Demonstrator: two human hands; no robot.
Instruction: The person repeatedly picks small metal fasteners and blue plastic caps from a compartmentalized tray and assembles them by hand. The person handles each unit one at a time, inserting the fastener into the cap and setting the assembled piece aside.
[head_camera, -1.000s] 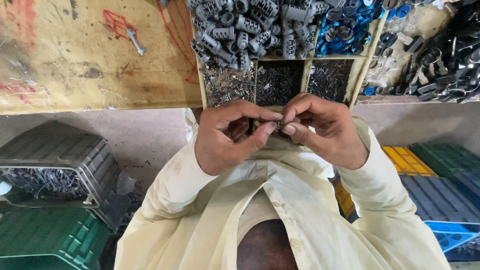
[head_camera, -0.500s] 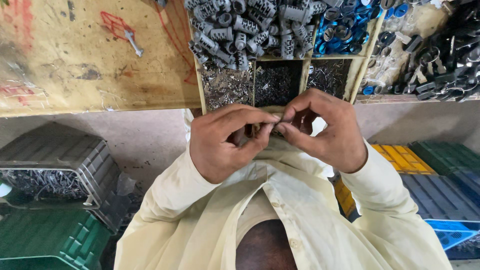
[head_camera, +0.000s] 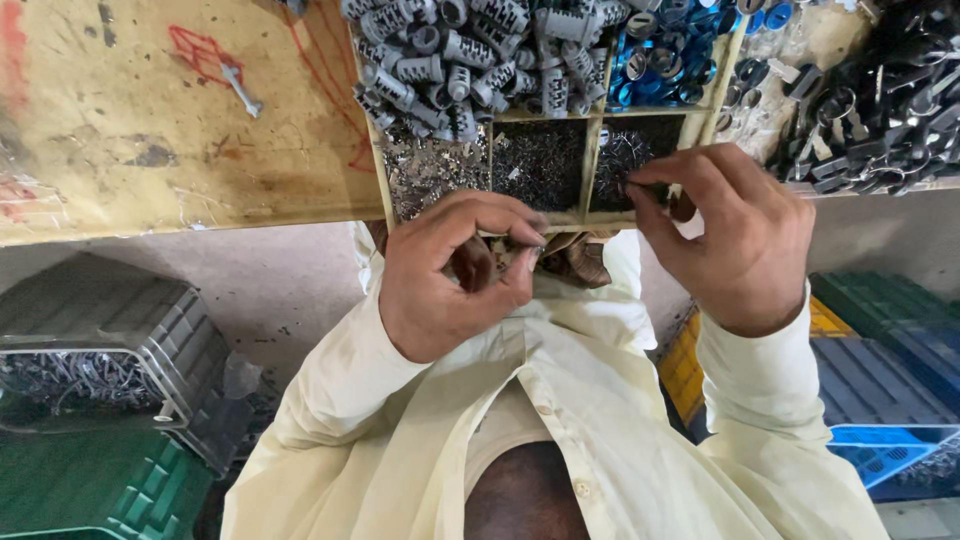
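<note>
Since the earlier frames, the two hands had been drawn apart: the right hand was moved out from the left and up to the wooden sorting tray, while the left hand was kept low, near the chest.

The left hand's thumb and fingertips were pinched together on a small metal part, too small to be made out clearly. Just above that pinch lay the tray's front edge, with three compartments of small dark metal pieces behind it. The right hand's thumb and forefinger were closed at the rim of the rightmost of these compartments, among the pieces; whether anything was gripped there could not be told.

Beyond the pinch, further compartments were filled with grey plastic fittings and blue rings, and black parts were heaped off to the right-hand side. A worn wooden board was spread to the left. Below the hands, a cream shirt was seen, flanked by grey, green, blue and yellow crates.
</note>
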